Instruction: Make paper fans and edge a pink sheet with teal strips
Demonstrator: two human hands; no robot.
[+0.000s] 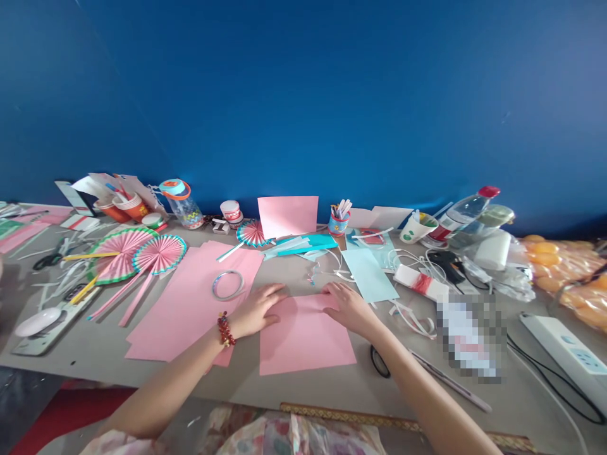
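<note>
A single sheet of pink paper [308, 341] lies flat on the grey table in front of me. My left hand [256, 311], with a beaded bracelet [226, 330] at its wrist, rests at the sheet's far left corner, fingers stretched out. At the far right corner lies my right hand [349, 308], its fingers spread over the paper's edge. Neither hand grips anything. Left of them is a stack of larger pink sheets [175, 309], with a clear ring like a tape roll [227, 298] on top. A light blue sheet [372, 276] is beyond my right hand.
Folded pink paper fans [160, 253] and a phone [50, 328] are at the left. Along the blue wall stand a water bottle [183, 205], a pen cup [338, 223] and a plastic bottle [462, 215]. A power strip [566, 354] and a slim metallic tool [450, 381] lie right.
</note>
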